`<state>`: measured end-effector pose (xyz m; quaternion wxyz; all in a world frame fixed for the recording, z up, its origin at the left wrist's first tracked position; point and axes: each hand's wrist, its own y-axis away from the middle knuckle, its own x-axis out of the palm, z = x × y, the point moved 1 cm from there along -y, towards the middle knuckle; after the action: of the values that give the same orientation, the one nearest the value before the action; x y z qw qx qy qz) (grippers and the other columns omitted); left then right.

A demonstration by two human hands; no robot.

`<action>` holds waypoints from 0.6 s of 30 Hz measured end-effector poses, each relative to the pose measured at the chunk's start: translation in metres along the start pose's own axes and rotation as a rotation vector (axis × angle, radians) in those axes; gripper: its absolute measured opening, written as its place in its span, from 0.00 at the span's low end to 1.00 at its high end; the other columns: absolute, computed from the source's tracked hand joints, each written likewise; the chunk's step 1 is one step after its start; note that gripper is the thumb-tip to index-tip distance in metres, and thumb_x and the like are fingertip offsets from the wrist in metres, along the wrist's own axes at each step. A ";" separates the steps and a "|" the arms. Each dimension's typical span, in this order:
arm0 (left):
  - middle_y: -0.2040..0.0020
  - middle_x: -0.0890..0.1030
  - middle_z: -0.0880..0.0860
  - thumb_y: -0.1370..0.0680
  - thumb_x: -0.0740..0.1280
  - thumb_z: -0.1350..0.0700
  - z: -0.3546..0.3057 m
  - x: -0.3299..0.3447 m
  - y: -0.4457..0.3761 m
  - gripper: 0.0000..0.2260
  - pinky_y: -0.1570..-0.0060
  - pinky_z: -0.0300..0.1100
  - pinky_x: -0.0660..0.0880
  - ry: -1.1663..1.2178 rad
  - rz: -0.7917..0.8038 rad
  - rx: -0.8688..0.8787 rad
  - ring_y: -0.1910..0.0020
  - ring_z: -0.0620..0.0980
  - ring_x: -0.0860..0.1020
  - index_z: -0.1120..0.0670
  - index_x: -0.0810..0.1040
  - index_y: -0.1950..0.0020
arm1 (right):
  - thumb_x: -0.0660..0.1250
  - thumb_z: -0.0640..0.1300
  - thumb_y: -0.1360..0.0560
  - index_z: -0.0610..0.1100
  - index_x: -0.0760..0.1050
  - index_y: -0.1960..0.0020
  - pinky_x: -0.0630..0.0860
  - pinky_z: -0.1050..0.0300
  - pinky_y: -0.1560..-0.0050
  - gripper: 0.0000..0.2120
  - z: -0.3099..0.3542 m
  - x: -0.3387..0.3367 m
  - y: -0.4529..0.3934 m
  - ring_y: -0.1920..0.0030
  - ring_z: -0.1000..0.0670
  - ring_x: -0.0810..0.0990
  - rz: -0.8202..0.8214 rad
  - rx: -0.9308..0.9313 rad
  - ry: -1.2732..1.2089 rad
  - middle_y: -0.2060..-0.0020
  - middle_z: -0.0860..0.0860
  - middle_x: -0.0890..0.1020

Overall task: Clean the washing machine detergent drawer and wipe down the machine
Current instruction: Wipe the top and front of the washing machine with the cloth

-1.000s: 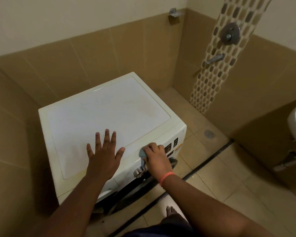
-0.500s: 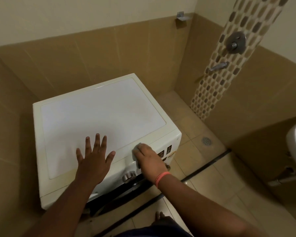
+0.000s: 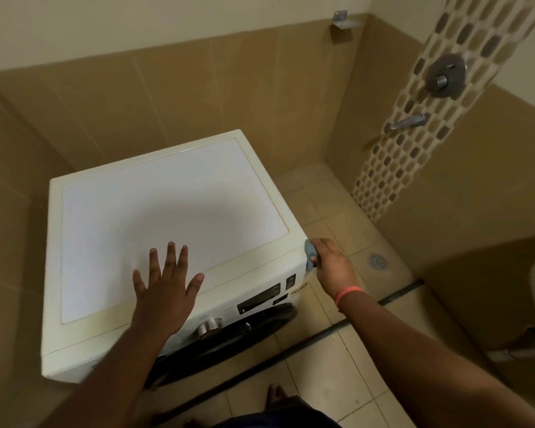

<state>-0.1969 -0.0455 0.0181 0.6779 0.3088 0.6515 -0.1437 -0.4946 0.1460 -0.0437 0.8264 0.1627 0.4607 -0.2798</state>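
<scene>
Washer [image 3: 155,217] front mostly hidden; left hand [image 3: 164,285] flat, splayed; right hand [image 3: 334,267] grips half-hidden cloth [image 3: 309,249].

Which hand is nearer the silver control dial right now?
Left. The left hand lies flat on the machine's top, just above the dial. The right hand holds a blue cloth at the front right corner, farther off.

A tan-tiled bathroom corner around us.
We see brown wall tiles [image 3: 167,97], a mosaic strip [image 3: 414,143] with shower valve [image 3: 445,76], and a floor drain [image 3: 377,261].
</scene>
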 end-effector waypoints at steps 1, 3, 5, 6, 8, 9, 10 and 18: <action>0.20 0.37 0.50 0.25 0.35 0.33 -0.002 0.001 0.001 0.36 0.26 0.64 0.45 0.004 0.001 -0.011 0.22 0.57 0.36 0.48 0.38 0.20 | 0.63 0.35 0.23 0.44 0.72 0.30 0.73 0.55 0.40 0.22 -0.002 0.000 -0.001 0.39 0.44 0.77 -0.020 0.034 -0.040 0.35 0.46 0.75; 0.20 0.37 0.50 0.25 0.35 0.33 -0.006 0.004 0.003 0.35 0.26 0.64 0.44 0.015 0.002 -0.028 0.22 0.56 0.35 0.47 0.37 0.20 | 0.65 0.34 0.24 0.43 0.73 0.31 0.72 0.58 0.40 0.22 0.003 0.001 -0.001 0.39 0.45 0.76 -0.042 0.023 -0.055 0.35 0.47 0.75; 0.20 0.37 0.49 0.25 0.35 0.33 -0.009 0.007 0.005 0.35 0.26 0.63 0.43 0.025 0.012 -0.049 0.22 0.56 0.35 0.47 0.37 0.20 | 0.68 0.31 0.28 0.43 0.75 0.34 0.73 0.59 0.39 0.23 0.021 0.003 0.004 0.39 0.46 0.75 -0.063 -0.116 -0.003 0.36 0.47 0.75; 0.20 0.36 0.49 0.25 0.34 0.33 -0.011 0.008 0.006 0.35 0.26 0.63 0.42 0.029 0.022 -0.060 0.22 0.56 0.34 0.47 0.36 0.21 | 0.68 0.30 0.31 0.43 0.76 0.37 0.74 0.59 0.40 0.24 0.032 0.007 0.007 0.40 0.47 0.74 -0.070 -0.194 0.014 0.38 0.47 0.76; 0.20 0.36 0.49 0.25 0.34 0.33 -0.016 0.012 0.008 0.35 0.25 0.63 0.41 0.038 0.040 -0.076 0.22 0.55 0.33 0.47 0.36 0.21 | 0.66 0.30 0.31 0.44 0.75 0.37 0.75 0.56 0.41 0.23 0.056 0.018 0.014 0.40 0.48 0.72 -0.034 -0.243 0.010 0.38 0.48 0.74; 0.20 0.35 0.49 0.25 0.34 0.33 -0.020 0.013 0.009 0.35 0.25 0.63 0.41 0.044 0.050 -0.079 0.22 0.55 0.33 0.46 0.36 0.21 | 0.65 0.30 0.29 0.44 0.74 0.36 0.74 0.55 0.40 0.23 0.066 0.024 0.017 0.38 0.48 0.70 -0.010 -0.228 -0.016 0.36 0.48 0.72; 0.21 0.35 0.48 0.25 0.34 0.33 -0.023 0.014 0.010 0.35 0.25 0.63 0.41 0.050 0.055 -0.077 0.22 0.55 0.32 0.46 0.35 0.21 | 0.63 0.30 0.29 0.44 0.74 0.36 0.73 0.55 0.39 0.23 0.076 0.029 0.020 0.38 0.48 0.70 0.008 -0.215 -0.047 0.36 0.48 0.70; 0.23 0.31 0.47 0.25 0.34 0.33 -0.039 0.005 0.009 0.34 0.25 0.63 0.40 0.082 0.018 -0.064 0.23 0.55 0.31 0.45 0.32 0.22 | 0.67 0.32 0.29 0.42 0.77 0.39 0.76 0.54 0.41 0.19 0.148 0.060 0.033 0.41 0.47 0.75 0.251 -0.490 -0.145 0.40 0.47 0.76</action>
<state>-0.2224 -0.0138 0.0172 0.6612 0.2984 0.6804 -0.1040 -0.3500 0.0757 -0.0174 0.9001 -0.0067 0.4305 -0.0665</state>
